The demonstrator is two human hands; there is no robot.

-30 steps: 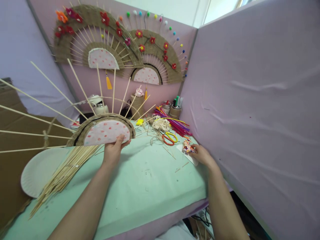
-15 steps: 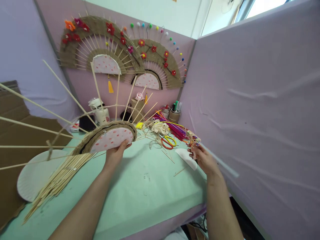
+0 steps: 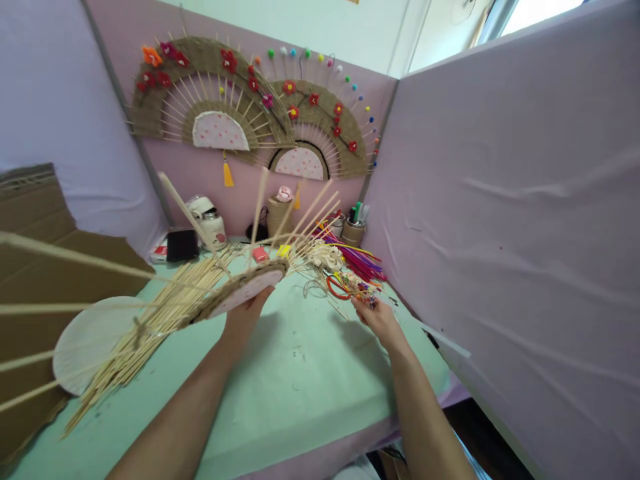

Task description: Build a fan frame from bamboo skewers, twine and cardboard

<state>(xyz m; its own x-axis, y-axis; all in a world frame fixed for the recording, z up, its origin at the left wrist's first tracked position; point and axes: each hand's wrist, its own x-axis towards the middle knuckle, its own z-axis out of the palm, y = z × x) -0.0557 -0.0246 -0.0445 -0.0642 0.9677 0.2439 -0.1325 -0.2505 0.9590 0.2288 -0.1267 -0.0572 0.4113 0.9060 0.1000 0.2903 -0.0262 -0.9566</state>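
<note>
My left hand [image 3: 246, 313] grips the base of a half-made fan [image 3: 240, 287], a pink dotted half-disc edged with brown twine and wooden skewers spreading out to the left and up. The fan is tilted almost flat above the green table [image 3: 295, 373]. My right hand [image 3: 376, 316] is pinched on a small multicoloured decoration [image 3: 361, 287], held above the table right of the fan.
Two finished fans [image 3: 215, 100] with red flowers hang on the back wall. A bundle of loose skewers [image 3: 150, 327] and a white paper plate [image 3: 90, 340] lie left. Orange scissors [image 3: 336, 285], pipe cleaners [image 3: 357, 257], twine and pen cups crowd the back. Purple partitions close the right.
The fan has tipped from upright to nearly flat in my left hand. My right hand lifted the small decoration off the table's right edge and brought it inward toward the fan.
</note>
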